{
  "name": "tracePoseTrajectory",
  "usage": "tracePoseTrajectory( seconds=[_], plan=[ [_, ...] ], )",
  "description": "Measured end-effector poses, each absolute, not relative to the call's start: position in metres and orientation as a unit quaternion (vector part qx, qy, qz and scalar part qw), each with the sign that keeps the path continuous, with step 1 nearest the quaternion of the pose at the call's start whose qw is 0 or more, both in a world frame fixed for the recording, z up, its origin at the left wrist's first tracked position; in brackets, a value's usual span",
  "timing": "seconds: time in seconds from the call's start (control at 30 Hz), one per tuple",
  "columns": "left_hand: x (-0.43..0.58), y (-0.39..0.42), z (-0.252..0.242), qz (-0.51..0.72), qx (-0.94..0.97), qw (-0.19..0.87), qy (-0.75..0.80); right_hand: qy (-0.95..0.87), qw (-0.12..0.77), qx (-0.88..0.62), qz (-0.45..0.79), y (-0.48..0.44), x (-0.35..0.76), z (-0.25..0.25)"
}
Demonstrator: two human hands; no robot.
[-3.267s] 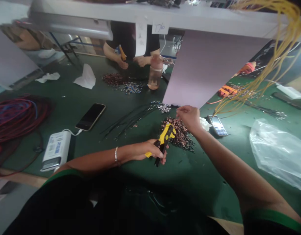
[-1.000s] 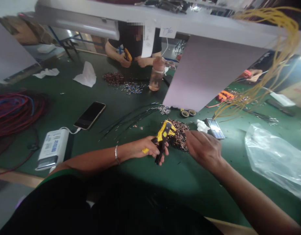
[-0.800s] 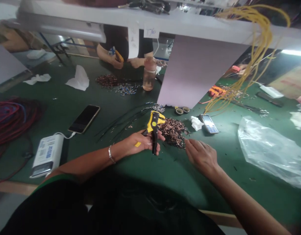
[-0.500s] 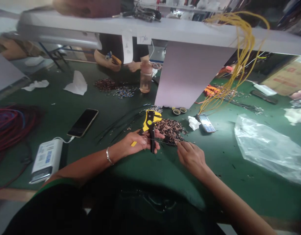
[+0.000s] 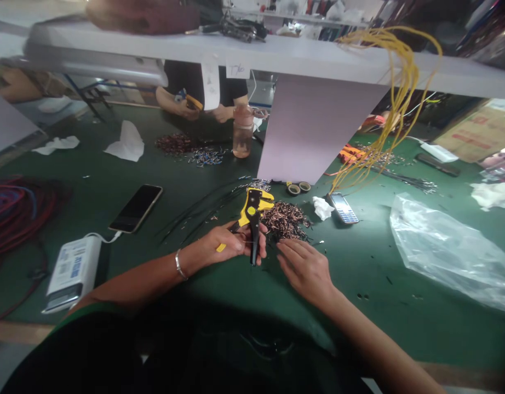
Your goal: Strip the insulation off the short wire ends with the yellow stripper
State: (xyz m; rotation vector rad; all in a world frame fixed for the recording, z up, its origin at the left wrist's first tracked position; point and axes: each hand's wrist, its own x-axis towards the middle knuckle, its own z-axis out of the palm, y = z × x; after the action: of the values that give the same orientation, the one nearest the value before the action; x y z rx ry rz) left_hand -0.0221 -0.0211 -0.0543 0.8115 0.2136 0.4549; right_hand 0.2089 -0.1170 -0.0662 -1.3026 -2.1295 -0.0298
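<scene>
Since a few seconds ago, the right hand [image 5: 305, 268] has come back from the far side of the heap of wire bits [image 5: 287, 221] to its near edge, just right of centre frame. Its fingers lie close together; I can't tell whether they pinch anything. At centre, the left hand [image 5: 225, 241] is wrapped round a yellow-and-black hand tool [image 5: 251, 210], its head up beside the heap. A dark phone [image 5: 136, 208] lies at middle left
</scene>
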Motion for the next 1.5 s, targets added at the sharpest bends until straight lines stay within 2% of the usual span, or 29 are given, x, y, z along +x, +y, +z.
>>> tracePoseTrajectory(
  seconds=[0.2, 0.5, 0.7, 1.17, 1.5],
  plan=[
    [-0.022, -0.024, -0.056, 0.206, 0.385, 0.897, 0.065, -0.787, 0.41, -0.443, 0.126, -0.118, 0.196, -0.062],
    [-0.024, -0.018, -0.056, 0.21, 0.383, 0.898, 0.049, -0.782, 0.424, -0.453, 0.061, -0.117, 0.206, -0.06],
    [-0.02, -0.023, -0.061, 0.197, 0.369, 0.907, 0.049, -0.767, 0.437, -0.451, 0.128, -0.119, 0.203, -0.059],
    [-0.013, -0.032, -0.069, 0.149, 0.365, 0.919, 0.03, -0.769, 0.409, -0.423, 0.251, -0.124, 0.201, -0.058],
    [-0.014, -0.031, -0.069, 0.122, 0.374, 0.919, 0.031, -0.776, 0.387, -0.446, 0.22, -0.128, 0.211, -0.058]
  ],
)
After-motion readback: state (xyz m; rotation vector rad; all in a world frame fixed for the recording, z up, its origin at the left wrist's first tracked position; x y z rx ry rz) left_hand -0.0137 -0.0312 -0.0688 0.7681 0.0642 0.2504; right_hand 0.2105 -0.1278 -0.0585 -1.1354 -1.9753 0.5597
